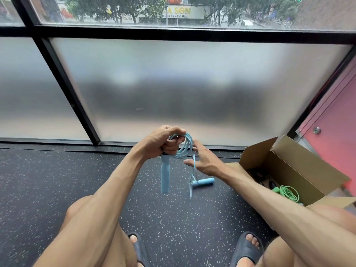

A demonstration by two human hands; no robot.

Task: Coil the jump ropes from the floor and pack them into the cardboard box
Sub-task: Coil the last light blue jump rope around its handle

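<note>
Within the left hand (167,143), coiled blue jump rope (186,149); right hand (206,163) just beside.

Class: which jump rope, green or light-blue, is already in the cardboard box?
The green jump rope, coiled inside the cardboard box; the light-blue jump rope is outside it, gripped by the left hand.

Person, seen from own head. Arms: left hand (159,142) and right hand (206,160) showing bare, forearms running uncovered up to the elbows. Legs: knees and thighs showing bare. Feet: wearing dark grey moulded slides, left slide (139,247) and right slide (247,249), one broad strap crossing each foot, toes peeking out in front.
</note>
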